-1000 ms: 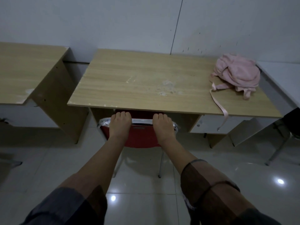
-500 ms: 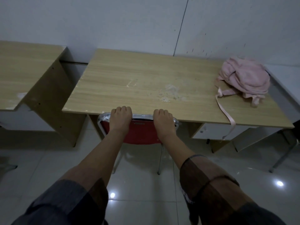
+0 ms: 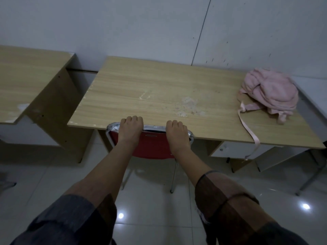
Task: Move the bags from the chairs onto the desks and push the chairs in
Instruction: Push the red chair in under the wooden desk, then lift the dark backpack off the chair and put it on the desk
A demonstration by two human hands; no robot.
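Chair: red-backed chair with chrome tube frame [image 3: 152, 145], tucked under the table, backrest top at its front edge.
Hands: left hand [image 3: 131, 128] and right hand [image 3: 177, 134] both clasping the backrest's top rail.
Bag: crumpled pink fabric bag [image 3: 270, 91] on the light wood-grain table [image 3: 150, 89], far right, strap dangling off the front edge.

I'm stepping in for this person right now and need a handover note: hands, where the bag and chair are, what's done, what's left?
Left hand and right hand: both closed over the chrome top rail of the red chair, palms down.
Red chair: backrest at the front edge of the middle desk, seat hidden under it.
Pink bag: on the middle desk's right end, one strap hanging over the front edge.
Done: bag is on the desk; this chair looks pushed in or nearly so.
Left: let go here. The left desk shows no bag; other chairs are not clearly in view, so check them.
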